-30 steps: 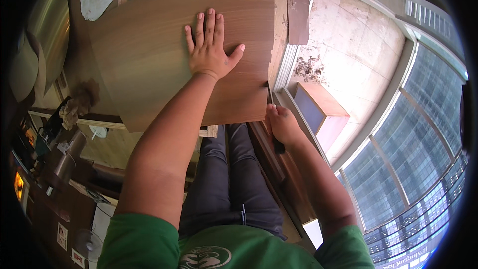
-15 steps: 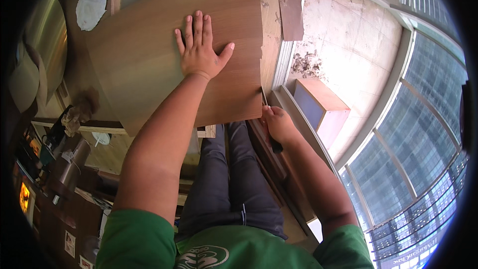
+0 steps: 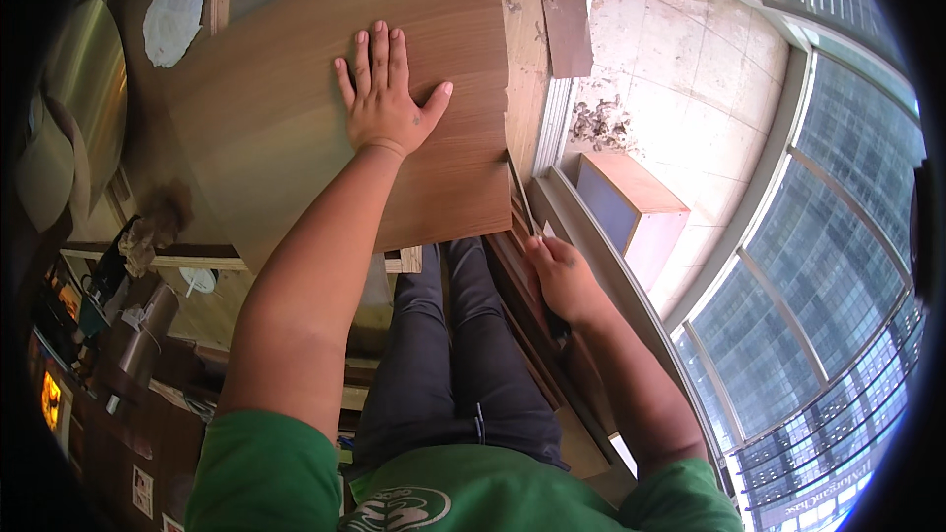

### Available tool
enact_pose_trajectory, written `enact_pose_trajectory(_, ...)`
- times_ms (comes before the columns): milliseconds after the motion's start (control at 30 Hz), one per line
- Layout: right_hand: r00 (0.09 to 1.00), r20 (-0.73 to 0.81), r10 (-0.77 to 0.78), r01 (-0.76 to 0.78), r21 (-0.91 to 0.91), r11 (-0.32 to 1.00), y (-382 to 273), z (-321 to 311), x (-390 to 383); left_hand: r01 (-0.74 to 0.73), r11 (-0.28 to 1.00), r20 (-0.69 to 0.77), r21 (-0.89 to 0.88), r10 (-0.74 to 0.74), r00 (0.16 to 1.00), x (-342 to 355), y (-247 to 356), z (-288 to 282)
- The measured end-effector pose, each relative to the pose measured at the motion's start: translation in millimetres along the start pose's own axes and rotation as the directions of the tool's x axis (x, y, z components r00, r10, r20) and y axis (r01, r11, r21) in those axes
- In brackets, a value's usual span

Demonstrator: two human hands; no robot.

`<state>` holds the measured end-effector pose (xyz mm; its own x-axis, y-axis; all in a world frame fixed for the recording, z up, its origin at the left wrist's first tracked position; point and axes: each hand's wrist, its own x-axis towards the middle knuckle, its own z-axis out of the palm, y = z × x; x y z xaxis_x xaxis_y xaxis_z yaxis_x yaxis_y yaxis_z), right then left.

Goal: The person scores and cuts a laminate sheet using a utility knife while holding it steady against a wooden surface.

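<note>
Under my left hand point(image 3: 382, 110) lies a wide brown wood-grain sheet point(image 3: 443, 158), its surface pressed by the flat palm and spread fingers. Past the sheet's right edge, my right hand point(image 3: 564, 276) is closed around the dark handle of what looks like a file point(image 3: 519, 185). Its long, thin metal shaft points away from me, with the tip at the sheet's right edge. Part of the handle is hidden by my fingers. That edge looks uneven farther up, over a paler wooden strip point(image 3: 527, 49).
A narrow brown offcut point(image 3: 565, 20) lies at the far right of the work surface. Beyond the window frame are a heap of shavings point(image 3: 603, 123) and a box-like block point(image 3: 636, 197). Crumpled white material point(image 3: 172, 23) and curled sheets point(image 3: 94, 89) sit at left.
My right hand has drawn back toward me and slightly right, exposing more of the file's shaft. My left hand stays flat on the sheet; the view has shifted slightly.
</note>
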<state>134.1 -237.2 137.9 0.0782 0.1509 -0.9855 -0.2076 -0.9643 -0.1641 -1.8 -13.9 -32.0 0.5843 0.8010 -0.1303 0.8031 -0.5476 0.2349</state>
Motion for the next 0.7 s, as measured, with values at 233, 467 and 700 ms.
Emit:
enact_pose_trajectory(233, 0.992, -0.008, 0.127, -0.126, 0.046, 0.991, 18, 13, 53, -0.023, 1.0, 0.0, -0.017, 0.023, 1.0, 5, 7, 1)
enact_pose_trajectory(467, 0.997, -0.002, 0.084, -0.083, 0.103, 0.991, 6, 8, -13, -0.012, 1.0, 0.005, 0.001, 0.012, 1.0, 1, 0, -1)
enact_pose_trajectory(700, 0.999, -0.047, 0.026, -0.03, -0.073, 0.997, 46, 12, 40, -0.029, 1.0, -0.018, 0.0, 0.029, 0.999, 1, 4, 3)
